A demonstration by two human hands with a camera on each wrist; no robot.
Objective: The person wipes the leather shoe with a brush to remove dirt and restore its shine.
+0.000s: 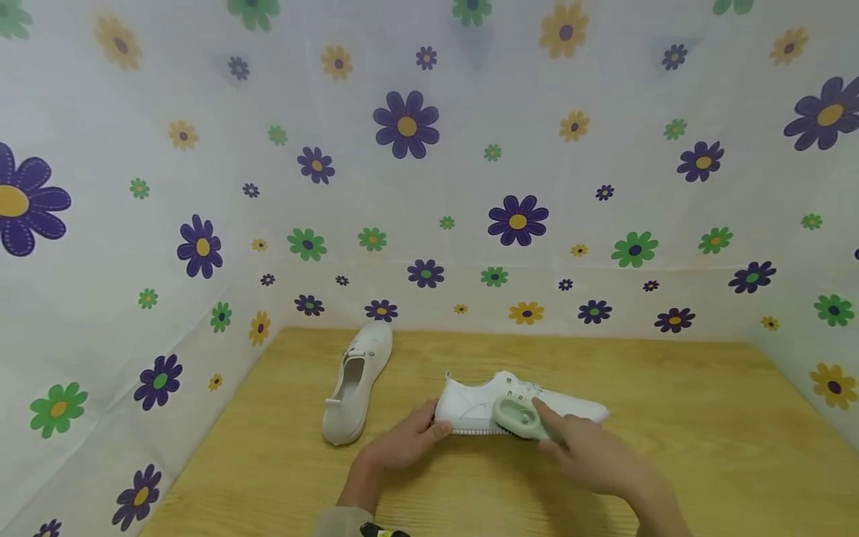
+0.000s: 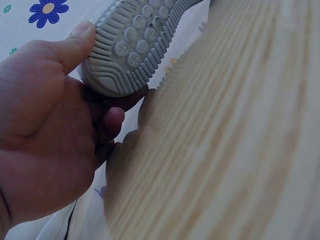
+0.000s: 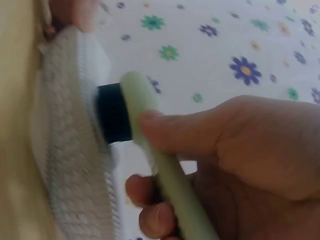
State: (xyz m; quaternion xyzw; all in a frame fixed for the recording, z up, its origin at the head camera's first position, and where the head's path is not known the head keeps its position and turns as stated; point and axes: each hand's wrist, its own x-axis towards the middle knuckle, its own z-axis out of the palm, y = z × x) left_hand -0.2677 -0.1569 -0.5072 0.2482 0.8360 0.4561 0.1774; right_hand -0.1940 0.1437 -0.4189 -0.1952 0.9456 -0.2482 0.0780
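On the wood-grain counter (image 1: 698, 403) in front of me, a white lace-up shoe (image 1: 473, 404) is held roughly at the middle, heel to the person's left and toe to the right. It is tilted, its ridged gray sole (image 2: 132, 42) turned toward the person; round studs there bear small cross marks, and a darker mark on one is too small to read. At the left cuff (image 1: 341, 520) sits a black thing with a yellow patch (image 1: 384, 532), cut off by the edge of the view.

The left hand (image 1: 405, 441) reaches in low and pinches the heel, thumb against the edge of the sole and fingers curled beneath. I can't tell whether the heel also touches the counter.

The right hand (image 1: 593, 455) comes in from the other side, closed round a pale green scrub brush (image 1: 517, 416). One digit lies along the back of the brush head, the others curl about the handle, and the dark bristles (image 3: 114, 115) press against the shoe's side just above the sole.

Left of that, a white slip-on shoe (image 1: 366, 386) stands upright, toe pointing away toward the daisy-printed sheet (image 1: 463, 179).
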